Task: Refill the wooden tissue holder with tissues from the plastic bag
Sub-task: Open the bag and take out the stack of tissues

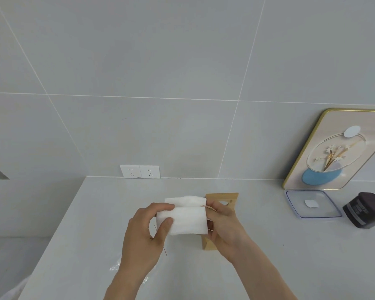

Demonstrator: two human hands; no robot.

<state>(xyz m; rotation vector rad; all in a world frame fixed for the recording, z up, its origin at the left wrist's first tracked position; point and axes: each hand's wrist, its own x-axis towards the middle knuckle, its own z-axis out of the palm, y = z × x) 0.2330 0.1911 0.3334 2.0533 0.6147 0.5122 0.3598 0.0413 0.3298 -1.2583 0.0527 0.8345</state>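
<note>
A white stack of tissues (185, 219) is held above the counter between both hands. My left hand (144, 239) pinches its left end with thumb and fingers. My right hand (224, 229) grips its right end. Behind the tissues and my right hand lies the wooden tissue holder (224, 198), a light wood piece with an oval slot; its lower corner (207, 244) shows under my right wrist. A clear plastic bag (117, 266) lies crumpled on the counter beneath my left forearm, mostly hidden.
The pale counter (95, 224) meets a tiled wall with a double socket (140, 171). At the right are a clear plastic lid (312, 203), a dark jar (366, 210) and a gold-framed picture (338, 150) leaning on the wall. The counter's edge drops off at left.
</note>
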